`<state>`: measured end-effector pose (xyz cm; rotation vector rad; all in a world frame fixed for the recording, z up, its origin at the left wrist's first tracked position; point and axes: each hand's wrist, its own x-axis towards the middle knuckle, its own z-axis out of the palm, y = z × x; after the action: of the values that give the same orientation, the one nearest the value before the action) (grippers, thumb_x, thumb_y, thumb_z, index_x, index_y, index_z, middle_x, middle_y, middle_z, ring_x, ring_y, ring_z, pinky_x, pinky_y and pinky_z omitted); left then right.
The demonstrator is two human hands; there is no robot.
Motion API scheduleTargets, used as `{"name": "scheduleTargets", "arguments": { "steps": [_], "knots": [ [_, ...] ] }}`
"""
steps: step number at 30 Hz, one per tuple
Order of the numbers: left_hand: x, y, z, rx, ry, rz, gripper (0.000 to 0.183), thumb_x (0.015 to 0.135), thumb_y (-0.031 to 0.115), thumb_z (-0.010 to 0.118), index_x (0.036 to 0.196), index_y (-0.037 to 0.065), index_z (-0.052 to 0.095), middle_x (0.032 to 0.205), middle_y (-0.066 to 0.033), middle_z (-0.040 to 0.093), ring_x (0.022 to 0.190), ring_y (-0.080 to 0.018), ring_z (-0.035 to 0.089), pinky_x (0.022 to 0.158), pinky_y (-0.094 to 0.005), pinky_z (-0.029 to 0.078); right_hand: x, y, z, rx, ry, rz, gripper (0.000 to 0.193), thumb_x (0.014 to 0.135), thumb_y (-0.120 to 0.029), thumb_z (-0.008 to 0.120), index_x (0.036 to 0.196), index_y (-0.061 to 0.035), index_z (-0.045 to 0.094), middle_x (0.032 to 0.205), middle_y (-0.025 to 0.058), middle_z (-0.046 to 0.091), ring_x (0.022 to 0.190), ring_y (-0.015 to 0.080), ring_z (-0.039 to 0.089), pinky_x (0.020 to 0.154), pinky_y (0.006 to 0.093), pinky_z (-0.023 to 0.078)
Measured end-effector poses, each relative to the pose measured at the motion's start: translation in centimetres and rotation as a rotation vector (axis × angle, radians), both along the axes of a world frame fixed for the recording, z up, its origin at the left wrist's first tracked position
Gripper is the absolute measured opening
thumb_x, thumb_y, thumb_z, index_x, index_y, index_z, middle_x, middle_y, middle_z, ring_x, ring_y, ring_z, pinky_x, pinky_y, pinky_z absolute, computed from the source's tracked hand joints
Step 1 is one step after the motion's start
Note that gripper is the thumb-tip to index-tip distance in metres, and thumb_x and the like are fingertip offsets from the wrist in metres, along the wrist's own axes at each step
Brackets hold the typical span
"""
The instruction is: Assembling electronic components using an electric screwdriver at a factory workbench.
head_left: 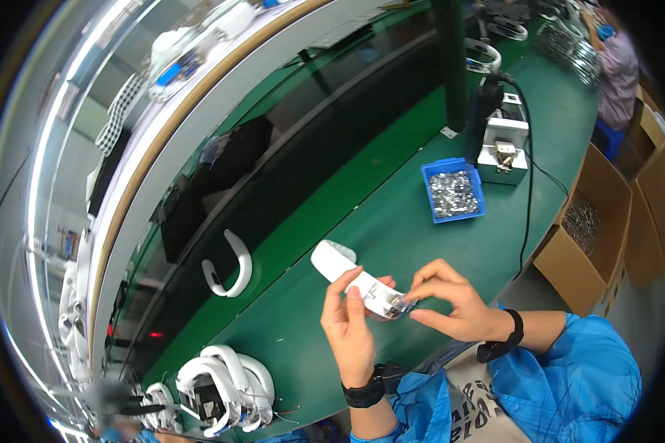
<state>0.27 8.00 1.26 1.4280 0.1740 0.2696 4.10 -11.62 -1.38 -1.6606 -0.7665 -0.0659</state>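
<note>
A white curved plastic housing is held above the green table, tilted with its wide rounded end up and to the left. My left hand is closed around its middle, thumb on top and fingers beneath. At the lower right end, where the inside lies exposed, a small silvery metal part shows. My right hand pinches at that part with thumb and fingertips; its exact shape is partly hidden by the fingers.
A blue bin of small metal parts stands beyond my hands, beside a bench fixture with a black cable. A white C-shaped piece lies left, more white housings lower left. Right are a cardboard box and a person.
</note>
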Motion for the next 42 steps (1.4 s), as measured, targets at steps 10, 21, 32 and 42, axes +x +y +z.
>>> {"name": "scheduleTargets", "arguments": {
  "steps": [10,21,32,42],
  "knots": [
    [1.7,-2.8,0.4,0.022,-0.011,0.0,0.03,0.114,0.017,0.042,0.139,0.005,0.05,0.108,-0.0248,0.074,0.101,-0.034,0.076,0.086,-0.0409,0.062,13.7,-7.7,-4.4,-0.622,-0.27,-0.36,0.01,0.091,-0.004,0.07,0.1,-0.0022,0.071,0.1,0.0166,0.069,0.1,0.0393,0.067,0.087,0.0482,0.054],
    [2.2,-4.7,-1.7,-0.115,-0.123,-0.082,0.045,0.107,0.006,0.056,0.145,0.015,0.033,0.101,-0.0193,0.068,0.09,-0.0292,0.071,0.09,-0.0475,0.058,15.0,-6.6,-4.4,-0.645,-0.12,-0.282,0.007,0.089,-0.006,0.069,0.092,-0.0004,0.068,0.096,0.0163,0.071,0.095,0.039,0.069,0.083,0.0489,0.055],
    [2.1,-4.3,-1.1,-0.12,-0.1,-0.12,0.052,0.104,0.006,0.06,0.147,0.015,0.031,0.103,-0.0198,0.068,0.093,-0.0306,0.071,0.09,-0.0463,0.058,14.4,-8.1,-3.3,-0.362,0.052,-0.314,0.011,0.092,-0.002,0.071,0.1,0.006,0.068,0.085,0.0163,0.073,0.078,0.0289,0.073,0.074,0.0368,0.057],
    [2.1,-4.1,-1.0,-0.15,-0.074,-0.137,0.051,0.104,0.005,0.057,0.146,0.016,0.032,0.103,-0.0203,0.069,0.095,-0.0318,0.072,0.089,-0.0465,0.058,14.3,-8.8,-4.5,-0.23,-0.028,-0.399,0.014,0.093,0.003,0.069,0.107,0.0043,0.07,0.093,0.015,0.072,0.083,0.0271,0.072,0.076,0.0373,0.057]
  ]
}}
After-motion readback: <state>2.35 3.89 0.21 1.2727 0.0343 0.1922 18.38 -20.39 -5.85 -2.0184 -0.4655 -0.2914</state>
